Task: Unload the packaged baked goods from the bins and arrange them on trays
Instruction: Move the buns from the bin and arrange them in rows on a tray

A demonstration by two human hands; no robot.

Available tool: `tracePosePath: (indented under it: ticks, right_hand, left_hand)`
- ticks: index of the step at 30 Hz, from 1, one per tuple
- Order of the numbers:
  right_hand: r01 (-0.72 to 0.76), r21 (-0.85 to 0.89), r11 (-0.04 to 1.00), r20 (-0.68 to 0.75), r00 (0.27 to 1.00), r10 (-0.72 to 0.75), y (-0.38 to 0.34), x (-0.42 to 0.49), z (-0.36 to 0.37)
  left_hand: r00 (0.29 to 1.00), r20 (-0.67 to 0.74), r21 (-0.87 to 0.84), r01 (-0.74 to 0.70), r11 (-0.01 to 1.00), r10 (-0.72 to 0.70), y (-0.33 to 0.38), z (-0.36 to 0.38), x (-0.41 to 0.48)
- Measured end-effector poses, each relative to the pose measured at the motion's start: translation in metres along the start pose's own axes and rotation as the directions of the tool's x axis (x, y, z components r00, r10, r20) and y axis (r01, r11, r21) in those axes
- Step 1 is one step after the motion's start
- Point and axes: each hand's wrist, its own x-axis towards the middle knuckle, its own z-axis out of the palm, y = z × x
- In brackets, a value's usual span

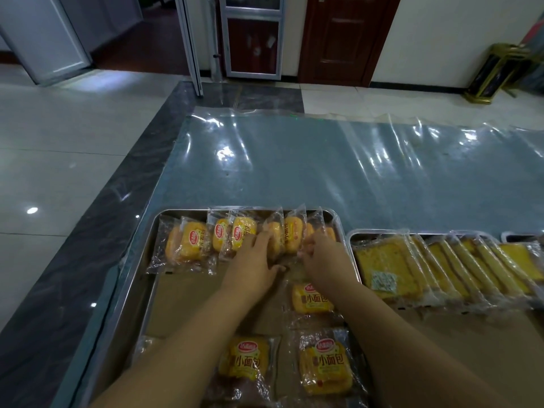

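Standing on edge along the far side of the rectangular steel tray [138, 290], a row of small yellow breads in clear wrappers with red logos [191, 240] leans together. The left hand [253, 262] presses straight fingers against the row's middle. The right hand [323, 257] curls at the end pack; whether it pinches the wrapper, I cannot tell. Three loose packs [312, 298] lie flat nearer, on brown liner paper [182, 304]. A second steel tray [351, 240] just beside holds overlapping wrapped cake slices [388, 266].
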Motion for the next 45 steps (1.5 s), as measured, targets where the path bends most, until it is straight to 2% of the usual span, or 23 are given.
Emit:
tracePosePath:
  ticks: [4,6,11,14,16,21,27,32,34,40,45]
  right_hand:
    - [-0.017,0.071,0.997,-0.028,0.999,0.019,0.005,0.003,0.0]
    - [-0.017,0.112,0.994,-0.065,0.998,0.024,0.007,0.002,-0.003]
    - [0.013,0.259,0.966,-0.176,0.984,0.034,0.01,-0.008,-0.01]
    - [0.034,0.346,0.938,-0.213,0.976,0.043,0.01,-0.019,-0.012]
    - [0.056,0.368,0.928,-0.225,0.974,0.03,0.009,-0.028,-0.013]
    - [0.065,0.362,0.93,-0.217,0.976,0.016,0.004,-0.049,-0.01]
    - [0.005,0.43,0.903,-0.128,0.99,0.056,0.007,-0.064,0.003]
    - [0.005,0.445,0.895,-0.118,0.992,0.053,-0.002,-0.071,0.01]
    - [0.018,0.43,0.903,-0.113,0.993,0.034,-0.006,-0.072,0.011]
    - [0.019,0.452,0.892,-0.101,0.994,0.03,-0.007,-0.073,0.011]
    - [0.022,0.461,0.887,-0.125,0.991,0.04,-0.006,-0.073,0.009]
  left_hand:
    - [0.997,-0.079,0.018,-0.019,1.0,0.02,0.003,0.0,0.004]
    - [0.991,-0.134,-0.025,-0.031,0.999,0.027,0.003,-0.005,0.003]
    - [0.972,-0.216,-0.303,0.022,0.953,-0.091,0.003,-0.028,-0.009]
    - [0.959,-0.186,-0.495,0.097,0.863,-0.215,-0.004,-0.042,-0.021]
    - [0.953,-0.148,-0.551,0.143,0.822,-0.265,-0.012,-0.05,-0.031]
    - [0.952,-0.065,-0.514,0.225,0.828,-0.299,-0.042,-0.063,-0.062]
    - [0.959,-0.035,-0.348,0.251,0.903,-0.28,-0.068,-0.071,-0.092]
    - [0.953,-0.046,-0.202,0.284,0.937,-0.299,-0.079,-0.08,-0.1]
    - [0.947,-0.064,-0.214,0.295,0.931,-0.315,-0.081,-0.081,-0.099]
    - [0.936,-0.088,-0.437,0.273,0.857,-0.342,-0.074,-0.082,-0.094]
    - [0.946,-0.155,-0.354,0.216,0.91,-0.285,-0.064,-0.084,-0.09]
